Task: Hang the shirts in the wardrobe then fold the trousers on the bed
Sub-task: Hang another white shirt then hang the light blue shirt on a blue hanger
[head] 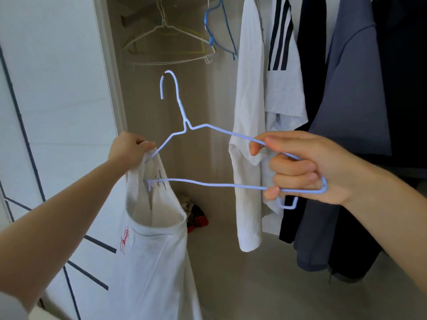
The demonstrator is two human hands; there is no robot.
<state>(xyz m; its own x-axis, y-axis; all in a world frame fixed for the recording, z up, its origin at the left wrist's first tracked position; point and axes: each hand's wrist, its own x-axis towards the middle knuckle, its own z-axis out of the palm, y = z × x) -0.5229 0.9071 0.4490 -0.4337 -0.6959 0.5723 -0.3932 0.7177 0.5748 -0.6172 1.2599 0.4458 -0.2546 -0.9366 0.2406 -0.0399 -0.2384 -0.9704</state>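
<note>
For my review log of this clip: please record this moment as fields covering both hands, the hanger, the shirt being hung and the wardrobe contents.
Left hand: pinches red-script shirt's neckline over light blue hanger's left end
Right hand: fingers curled round hanger's right end
Hanger: held in the air, hook up
Hanging in wardrobe: empty hangers, plain white shirt, striped shirt, grey-blue garment
Stage: shirt not yet hung

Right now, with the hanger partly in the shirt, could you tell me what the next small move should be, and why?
Probably draw the white shirt's collar rightward over the blue hanger's free shoulder. The left hand pinches the neck, where only the hanger's left end sits inside; the right hand grips the other end, bare of cloth.
</note>
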